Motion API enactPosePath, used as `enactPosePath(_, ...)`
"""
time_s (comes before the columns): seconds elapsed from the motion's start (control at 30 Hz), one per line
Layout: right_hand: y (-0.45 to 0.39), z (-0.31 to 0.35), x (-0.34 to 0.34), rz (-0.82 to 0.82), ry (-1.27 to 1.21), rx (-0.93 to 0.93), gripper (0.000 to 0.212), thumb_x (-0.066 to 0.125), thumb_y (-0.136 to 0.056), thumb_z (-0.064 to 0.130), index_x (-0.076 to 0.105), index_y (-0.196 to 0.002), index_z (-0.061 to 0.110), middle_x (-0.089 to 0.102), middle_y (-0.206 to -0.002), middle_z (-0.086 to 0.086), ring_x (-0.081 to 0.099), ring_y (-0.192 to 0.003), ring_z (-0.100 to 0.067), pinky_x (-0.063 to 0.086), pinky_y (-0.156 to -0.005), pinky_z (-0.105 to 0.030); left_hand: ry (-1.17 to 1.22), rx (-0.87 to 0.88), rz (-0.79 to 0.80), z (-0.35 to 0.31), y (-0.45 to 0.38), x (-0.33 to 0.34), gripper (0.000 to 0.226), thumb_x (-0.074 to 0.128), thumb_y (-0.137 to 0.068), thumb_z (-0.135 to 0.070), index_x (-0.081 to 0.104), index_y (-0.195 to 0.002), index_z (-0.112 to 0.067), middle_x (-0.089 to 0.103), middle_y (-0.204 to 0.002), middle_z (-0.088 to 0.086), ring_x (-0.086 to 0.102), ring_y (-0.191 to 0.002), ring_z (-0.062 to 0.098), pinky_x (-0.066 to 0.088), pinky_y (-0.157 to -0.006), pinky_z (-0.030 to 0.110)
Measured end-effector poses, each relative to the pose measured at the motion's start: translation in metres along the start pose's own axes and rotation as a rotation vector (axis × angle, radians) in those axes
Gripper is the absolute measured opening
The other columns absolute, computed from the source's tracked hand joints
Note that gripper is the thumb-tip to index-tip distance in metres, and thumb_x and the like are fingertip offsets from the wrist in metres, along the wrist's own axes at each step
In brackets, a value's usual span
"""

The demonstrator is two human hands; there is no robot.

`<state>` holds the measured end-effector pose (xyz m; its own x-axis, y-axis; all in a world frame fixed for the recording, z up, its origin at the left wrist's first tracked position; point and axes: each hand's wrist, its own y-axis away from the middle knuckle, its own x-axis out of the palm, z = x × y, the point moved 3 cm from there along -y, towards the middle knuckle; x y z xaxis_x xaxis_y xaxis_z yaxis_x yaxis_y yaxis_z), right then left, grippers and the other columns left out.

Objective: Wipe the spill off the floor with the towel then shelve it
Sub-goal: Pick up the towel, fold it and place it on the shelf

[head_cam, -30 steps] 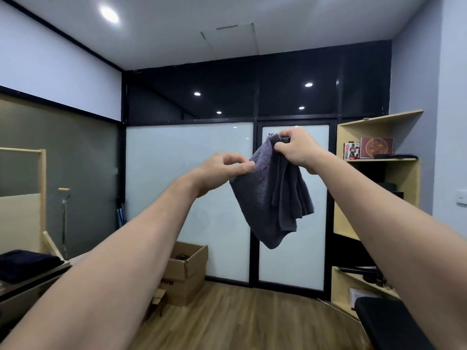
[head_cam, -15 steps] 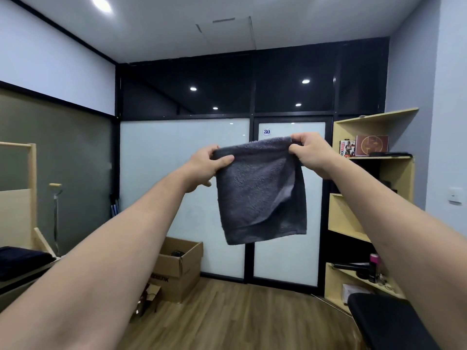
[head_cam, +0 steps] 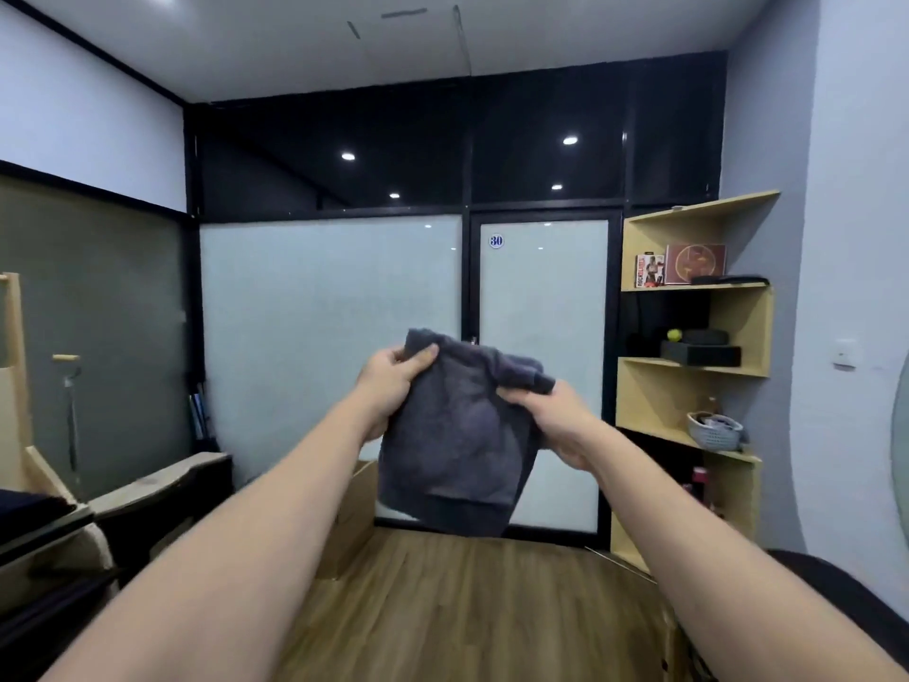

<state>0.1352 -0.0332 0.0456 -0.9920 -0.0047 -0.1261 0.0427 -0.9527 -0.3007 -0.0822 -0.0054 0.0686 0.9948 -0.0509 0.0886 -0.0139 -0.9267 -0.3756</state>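
Grey towel (head_cam: 457, 450) hangs pinched at its top corners by left hand (head_cam: 388, 386) and right hand (head_cam: 556, 420).

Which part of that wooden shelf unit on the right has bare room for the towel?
The towel is held by both hands. On the shelf unit, the top board looks bare. The left of the basket shelf is free. The book shelf and the black box shelf are crowded.
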Motion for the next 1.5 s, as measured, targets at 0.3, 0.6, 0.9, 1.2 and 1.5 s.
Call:
enactPosePath(0.3, -0.047, 0.123, -0.011, -0.036, -0.095, -0.23, 0.036, 0.077, -0.083, 0.046, 0.068, -0.107, 0.021, 0.078, -0.1, 0.004, 0.075, -0.09, -0.016, 0.06, -0.077, -0.035, 0.087, 0.127, 0.041, -0.097, -0.048, 0.001, 0.057, 0.071, -0.085, -0.059, 0.067, -0.125, -0.017, 0.075, -0.116, 0.004, 0.071, -0.108, 0.022, 0.054, -0.099, 0.042)
enactPosePath(0.6, -0.049, 0.056, 0.013, -0.125, 0.249, -0.195, 0.013, 0.059, -0.093, 0.011, 0.06, -0.079, 0.011, 0.06, -0.075, -0.002, 0.056, -0.072, -0.016, 0.044, -0.059, -0.025, -0.062, 0.022, -0.128, -0.02, -0.017, -0.026, 0.035, 0.075, -0.088, -0.036, 0.069, -0.108, -0.008, 0.076, -0.106, 0.014, 0.073, -0.097, 0.028, 0.058, -0.077, 0.038)
enactPosePath(0.9, -0.052, 0.098, 0.029, -0.183, -0.145, -0.215, 0.038, 0.074, -0.088, 0.042, 0.07, -0.107, 0.009, 0.077, -0.099, -0.009, 0.075, -0.087, -0.024, 0.062, -0.072, -0.037, -0.102, -0.038, 0.103, -0.048, -0.017, -0.039, 0.059, 0.062, -0.084, -0.068, 0.066, -0.121, -0.022, 0.077, -0.11, -0.002, 0.073, -0.099, 0.018, 0.06, -0.08, 0.037)
enactPosePath(1.2, -0.053, -0.032, 0.06, -0.142, 0.004, 0.286, 0.039, 0.074, -0.089, 0.038, 0.066, -0.11, 0.005, 0.072, -0.094, -0.01, 0.07, -0.081, -0.024, 0.057, -0.07, -0.033, -0.091, -0.376, 0.075, 0.06, -0.023, -0.067, 0.051, 0.067, -0.088, -0.058, 0.07, -0.117, -0.017, 0.078, -0.104, 0.002, 0.074, -0.097, 0.021, 0.061, -0.076, 0.035)
enactPosePath(1.5, -0.06, -0.004, 0.079, -0.108, -0.111, 0.121, 0.028, 0.071, -0.093, 0.024, 0.069, -0.113, 0.005, 0.077, -0.095, -0.009, 0.072, -0.083, -0.023, 0.059, -0.08, -0.037, 0.117, -0.175, 0.146, 0.047, -0.03, -0.096, 0.031, 0.063, -0.099, -0.031, 0.064, -0.125, -0.014, 0.075, -0.115, 0.008, 0.074, -0.095, 0.02, 0.058, -0.077, 0.035)
